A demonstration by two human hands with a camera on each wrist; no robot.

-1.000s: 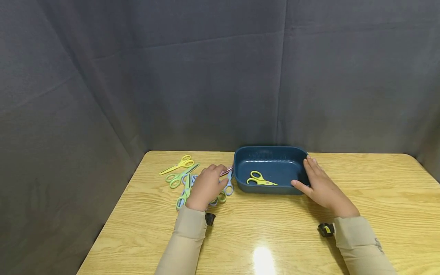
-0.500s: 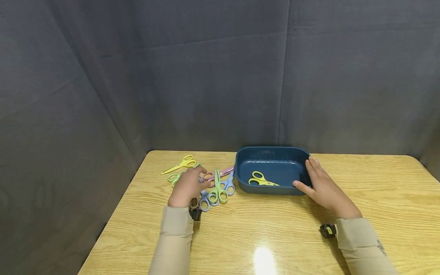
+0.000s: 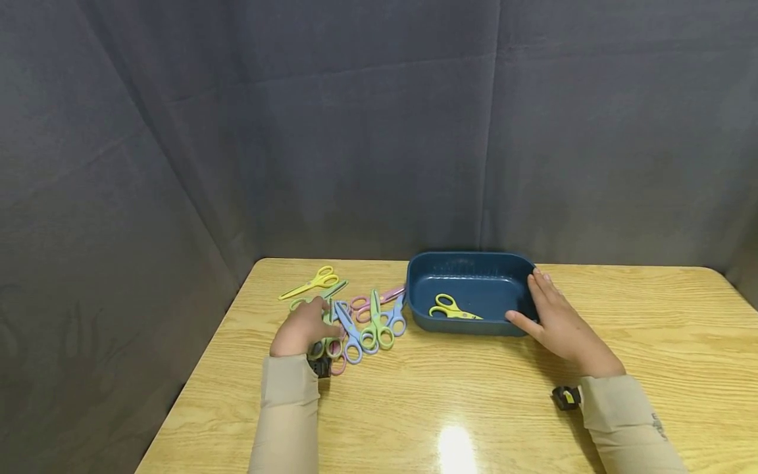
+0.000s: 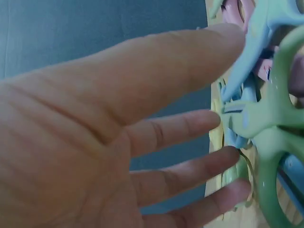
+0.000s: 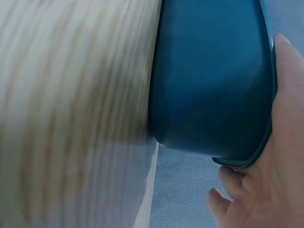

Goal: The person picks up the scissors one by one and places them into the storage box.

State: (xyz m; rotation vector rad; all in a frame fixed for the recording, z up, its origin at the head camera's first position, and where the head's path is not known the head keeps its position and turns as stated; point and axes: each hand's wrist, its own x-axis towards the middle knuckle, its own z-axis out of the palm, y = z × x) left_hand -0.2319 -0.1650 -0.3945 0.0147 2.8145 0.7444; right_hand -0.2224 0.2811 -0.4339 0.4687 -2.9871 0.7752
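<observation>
My left hand (image 3: 309, 322) lies on the left part of a heap of small plastic scissors (image 3: 361, 322) in green, blue and pink. In the left wrist view its fingers (image 4: 190, 126) are stretched out beside green scissors handles (image 4: 273, 142) and curl round nothing. A yellow pair (image 3: 312, 281) lies apart at the back left. My right hand (image 3: 533, 303) rests flat against the right end of a dark blue tub (image 3: 468, 263), thumb on its front wall. One yellow pair of scissors (image 3: 453, 308) lies inside the tub. The right wrist view shows the tub wall (image 5: 213, 80) up close.
The wooden table (image 3: 474, 408) ends at its left edge just beyond the scissors. Grey cloth hangs behind and to the left. A bright light glare sits on the near middle of the table.
My left hand has slid left and toward me across the heap, uncovering blue and green scissors near the tub. The right hand and the tub have stayed put.
</observation>
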